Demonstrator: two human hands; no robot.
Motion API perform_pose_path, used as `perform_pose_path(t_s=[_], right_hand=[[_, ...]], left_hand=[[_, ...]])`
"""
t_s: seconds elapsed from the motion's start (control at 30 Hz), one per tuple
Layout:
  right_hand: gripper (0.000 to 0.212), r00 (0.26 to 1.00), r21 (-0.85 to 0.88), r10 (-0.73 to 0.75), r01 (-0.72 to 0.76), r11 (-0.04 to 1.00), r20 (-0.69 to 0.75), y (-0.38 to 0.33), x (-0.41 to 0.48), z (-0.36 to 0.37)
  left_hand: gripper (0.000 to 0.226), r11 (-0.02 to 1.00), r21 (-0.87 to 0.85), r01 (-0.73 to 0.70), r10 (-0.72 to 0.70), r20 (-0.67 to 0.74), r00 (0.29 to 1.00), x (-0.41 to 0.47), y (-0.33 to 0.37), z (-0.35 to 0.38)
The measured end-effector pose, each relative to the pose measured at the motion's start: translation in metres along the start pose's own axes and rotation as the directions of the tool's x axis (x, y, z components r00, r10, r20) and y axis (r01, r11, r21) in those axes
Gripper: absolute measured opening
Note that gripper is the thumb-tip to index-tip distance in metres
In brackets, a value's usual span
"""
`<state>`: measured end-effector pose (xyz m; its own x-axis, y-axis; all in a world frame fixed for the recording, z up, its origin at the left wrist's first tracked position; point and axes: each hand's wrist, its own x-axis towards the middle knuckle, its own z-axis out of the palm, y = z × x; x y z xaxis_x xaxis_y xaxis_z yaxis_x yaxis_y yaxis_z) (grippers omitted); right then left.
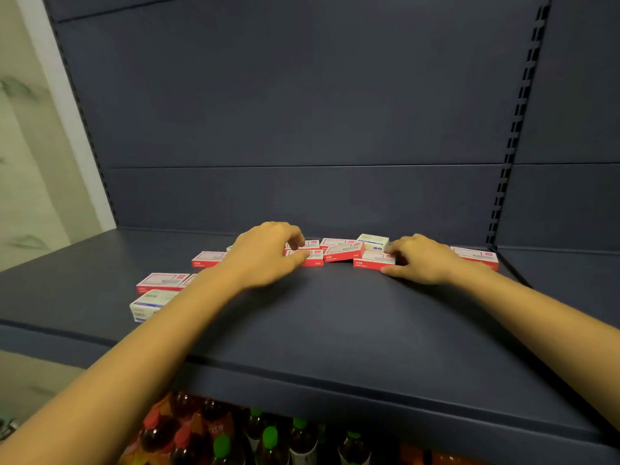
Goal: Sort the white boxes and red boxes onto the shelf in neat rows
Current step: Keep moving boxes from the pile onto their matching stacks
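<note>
Bottles (268, 441) — bottoms off-frame, labels blurred

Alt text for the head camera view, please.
Two hands reach onto a dark blue shelf: the left hand pinches a red box, the right hand grips a second red box, among scattered red and white boxes. Bottles stand below.

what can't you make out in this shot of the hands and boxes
Head view:
- Print on the red boxes: too small and blurred.
- Right hand: its fingers mostly hide behind the hand's back, so any grip on the nearest red box is unclear.
- White box, left: partly covered by the left forearm.
- Bottles: cut off by the shelf and bottom edge.
</note>
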<state>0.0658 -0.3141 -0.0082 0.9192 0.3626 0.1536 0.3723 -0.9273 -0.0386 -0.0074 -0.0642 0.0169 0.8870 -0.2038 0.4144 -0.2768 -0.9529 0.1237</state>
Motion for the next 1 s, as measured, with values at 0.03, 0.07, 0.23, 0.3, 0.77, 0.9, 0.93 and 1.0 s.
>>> perform_pose_path(t_s=[0.03,0.07,0.23,0.3,0.77,0.9,0.93,1.0], right_hand=[[0.049,1.000,0.010,-0.004,0.004,1.000,0.001,0.001,0.002,0.002],[0.048,1.000,0.018,-0.006,0.006,1.000,-0.001,0.002,0.004,0.003],[0.047,1.000,-0.021,-0.025,0.025,0.999,-0.009,0.006,0.001,-0.007],[0.048,0.999,-0.087,-0.028,0.025,0.996,-0.029,0.008,-0.006,-0.015],[0.044,0.987,-0.021,0.107,-0.110,0.994,-0.116,0.013,-0.055,-0.032],[0.042,0.981,0.022,0.148,-0.146,0.989,-0.126,0.014,-0.060,-0.030],[0.041,0.979,0.037,0.157,-0.153,0.987,-0.128,0.013,-0.061,-0.030],[0.041,0.975,0.063,0.174,-0.166,0.984,-0.139,0.014,-0.064,-0.030]], left_hand=[[0.025,1.000,-0.002,-0.008,0.008,-0.002,1.000,0.004,-0.002,0.001],[0.025,1.000,-0.003,-0.018,0.018,-0.004,1.000,0.009,-0.003,0.003],[0.027,0.997,-0.011,-0.076,0.076,0.041,0.996,0.031,-0.005,0.013],[0.029,0.994,-0.009,-0.108,0.108,0.077,0.991,0.040,-0.005,0.017],[0.054,0.950,-0.058,-0.306,0.298,0.456,0.838,0.096,-0.001,0.056],[0.044,0.948,-0.113,-0.299,0.316,0.471,0.824,0.103,0.002,0.061],[0.043,0.948,-0.118,-0.294,0.314,0.474,0.822,0.103,0.001,0.061],[0.044,0.946,-0.120,-0.302,0.322,0.466,0.824,0.102,0.001,0.061]])
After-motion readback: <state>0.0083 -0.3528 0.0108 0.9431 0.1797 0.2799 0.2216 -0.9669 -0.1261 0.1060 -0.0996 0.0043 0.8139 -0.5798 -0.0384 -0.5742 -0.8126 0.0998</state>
